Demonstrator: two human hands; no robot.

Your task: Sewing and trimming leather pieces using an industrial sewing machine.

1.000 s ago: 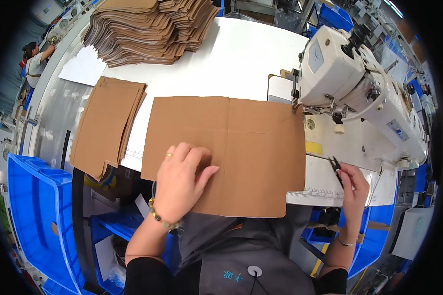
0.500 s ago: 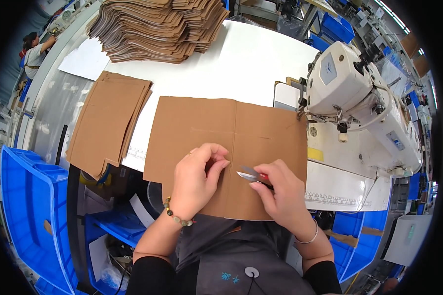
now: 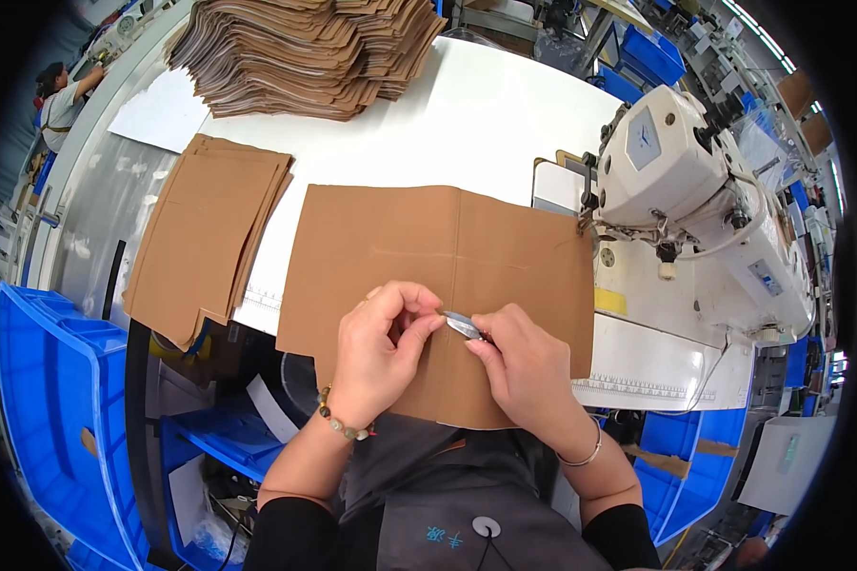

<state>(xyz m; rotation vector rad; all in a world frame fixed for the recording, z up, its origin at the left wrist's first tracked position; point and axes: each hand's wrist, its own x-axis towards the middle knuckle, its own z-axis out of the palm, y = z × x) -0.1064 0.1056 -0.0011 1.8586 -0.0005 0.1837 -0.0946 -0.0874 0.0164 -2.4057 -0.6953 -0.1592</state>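
A brown panel (image 3: 381, 224) with a seam down its middle lies on the white table in front of me. Over the seam, my left hand (image 3: 381, 347) pinches thumb and forefinger together; whatever is between them is too small to make out. My right hand (image 3: 528, 366) is closed around a pair of thread snips (image 3: 462, 325). The blades are together and their tips reach the left fingertips. Faint pale lines run across the panel above my hands.
A sewing machine (image 3: 695, 181) stands at the right. Several cut brown panels (image 3: 209, 233) lie at the left, and a tall brown stack (image 3: 286, 62) rises at the back. Blue bins (image 3: 62, 381) hang below the table edge. A person (image 3: 62, 105) works at the far left.
My right hand has moved left and slightly up, bringing the snips to the left fingertips. The blades, apart before, are now together. My left hand has hardly moved.
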